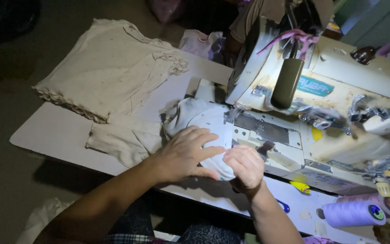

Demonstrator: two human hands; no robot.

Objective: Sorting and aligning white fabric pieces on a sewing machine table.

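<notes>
My left hand (183, 153) lies flat with spread fingers on a white piece of fabric (199, 118) on the sewing table. My right hand (245, 166) is curled next to it, its fingers pinching the near edge of the same white fabric. The fabric runs up toward the needle area of a worn cream sewing machine (339, 90). The needle itself is hidden behind the machine head.
A cream ruffled garment (109, 68) lies spread at the left of the white table (55, 135), with a smaller cream piece (123, 138) below it. A lilac thread spool (353, 212) lies at the right. Pale pink cloth (201, 43) sits behind the machine.
</notes>
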